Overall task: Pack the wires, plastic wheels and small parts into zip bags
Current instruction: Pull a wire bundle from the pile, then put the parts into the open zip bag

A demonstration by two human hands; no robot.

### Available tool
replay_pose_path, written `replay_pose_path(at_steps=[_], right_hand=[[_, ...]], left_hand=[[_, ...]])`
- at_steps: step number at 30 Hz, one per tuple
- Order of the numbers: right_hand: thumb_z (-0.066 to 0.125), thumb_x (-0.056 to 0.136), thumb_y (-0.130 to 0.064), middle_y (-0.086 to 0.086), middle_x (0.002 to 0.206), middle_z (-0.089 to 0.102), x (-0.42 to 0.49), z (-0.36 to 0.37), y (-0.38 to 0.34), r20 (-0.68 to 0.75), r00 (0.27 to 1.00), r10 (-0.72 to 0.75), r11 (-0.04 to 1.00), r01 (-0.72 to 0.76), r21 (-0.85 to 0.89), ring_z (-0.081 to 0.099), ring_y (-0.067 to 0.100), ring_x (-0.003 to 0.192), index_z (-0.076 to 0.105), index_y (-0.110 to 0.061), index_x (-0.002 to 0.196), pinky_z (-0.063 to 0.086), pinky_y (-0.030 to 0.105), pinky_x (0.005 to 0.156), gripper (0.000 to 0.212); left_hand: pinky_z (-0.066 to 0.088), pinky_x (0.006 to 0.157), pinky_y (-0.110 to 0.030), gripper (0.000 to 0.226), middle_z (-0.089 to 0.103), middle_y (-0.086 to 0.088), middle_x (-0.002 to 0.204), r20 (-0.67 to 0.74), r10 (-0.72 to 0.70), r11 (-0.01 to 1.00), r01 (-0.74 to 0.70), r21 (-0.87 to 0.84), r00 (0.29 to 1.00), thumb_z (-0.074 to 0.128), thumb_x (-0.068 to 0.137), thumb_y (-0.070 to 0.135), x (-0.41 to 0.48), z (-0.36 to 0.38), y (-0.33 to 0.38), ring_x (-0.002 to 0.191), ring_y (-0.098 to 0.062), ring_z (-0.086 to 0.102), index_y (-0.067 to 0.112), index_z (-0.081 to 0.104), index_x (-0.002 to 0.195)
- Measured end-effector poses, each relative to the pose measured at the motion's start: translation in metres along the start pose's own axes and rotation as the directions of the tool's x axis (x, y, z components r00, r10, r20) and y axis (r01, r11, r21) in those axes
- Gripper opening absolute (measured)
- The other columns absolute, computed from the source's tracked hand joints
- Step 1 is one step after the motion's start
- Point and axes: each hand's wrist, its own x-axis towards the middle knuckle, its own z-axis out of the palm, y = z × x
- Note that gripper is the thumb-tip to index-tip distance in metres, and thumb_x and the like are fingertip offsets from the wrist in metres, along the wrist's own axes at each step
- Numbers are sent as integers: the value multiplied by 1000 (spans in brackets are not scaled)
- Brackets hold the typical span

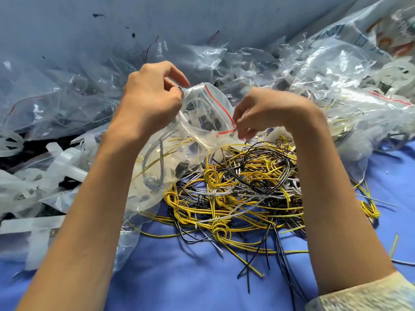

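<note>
The person holds a small clear plastic zip bag with a red line along its mouth (202, 115) up over the blue cloth-covered surface (179, 277). The left hand (150, 97) pinches one end of the mouth. The right hand (258, 113), a little blurred, pinches the other end at the red line, so the opening is stretched between them. I'd judge this is either to press the seal together or to keep it wide for more.

Inside the bag I can make out thin grey and yellow wires, a few small dark parts and what may be a pale plastic ring; the creases hide the rest. Just below it lies a loose tangle of yellow, black and white wires (247, 187), not yet packed. Filled clear bags (45, 102) are heaped along the left and back, with a translucent white plastic wheel (10, 143) at the left edge.
</note>
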Motion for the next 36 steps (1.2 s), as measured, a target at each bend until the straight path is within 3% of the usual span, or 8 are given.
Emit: replay_pose_path(at_steps=[3,6,11,13,17,25,30,36], right_hand=[[76,79,-21,6,77,75,5,15,-3,291,954,73,997,-78,4,72,12,68,69,-9,82,58,23,69,14],[78,76,-21,4,71,74,9,22,-5,331,941,73,996,-87,28,71,12,64,67,-10,74,54,16,56,16],[84,67,-28,-10,68,59,15,17,2,19,1000,6,987,-3,-161,53,8,62,60,-23,70,39,26,56,25],[85,64,-27,-11,72,55,15,14,9,37,998,58,981,-50,-185,54,11,69,58,-26,74,43,28,62,29],[86,64,-29,-15,87,60,9,11,27,169,965,200,952,-150,-268,59,16,96,63,-34,82,49,37,91,30],[77,74,-32,-20,75,67,4,6,37,165,983,81,980,-48,-194,61,6,83,69,-42,70,47,30,80,14],[70,82,-26,-18,72,68,-10,-16,26,-81,988,-131,988,123,-91,59,3,68,70,-37,77,46,26,65,12],[64,88,-15,-9,75,72,-19,-23,18,-234,954,-186,979,200,37,65,-4,62,72,-16,91,41,12,50,9]], left_hand=[[41,50,-9,30,63,10,71,9,-2,1000,2,0,1000,46,83,7,0,-1,1,47,2,52,29,67,85],[43,56,-17,28,63,11,72,13,5,1000,-5,10,1000,48,83,9,-1,-2,0,51,1,53,29,68,85],[42,65,-21,26,63,12,74,11,-4,1000,4,21,1000,50,83,11,-1,-2,0,63,-4,55,31,68,83],[44,65,-21,27,64,11,74,15,-5,1000,4,23,1000,49,83,11,-1,-3,0,63,-5,56,31,67,82],[44,65,-19,27,65,12,75,20,-8,1000,7,18,1000,50,83,12,-1,-3,1,64,-2,56,32,67,81],[44,71,-21,27,68,8,82,45,-10,1000,10,18,999,49,83,12,-3,-2,3,74,-8,58,31,68,83],[42,70,-20,24,66,8,85,109,2,999,-8,52,994,49,86,13,-3,-1,5,75,-7,57,30,66,87],[35,83,-25,19,50,-2,98,248,55,977,-103,186,967,55,90,24,-5,3,10,97,-20,48,28,64,106]])
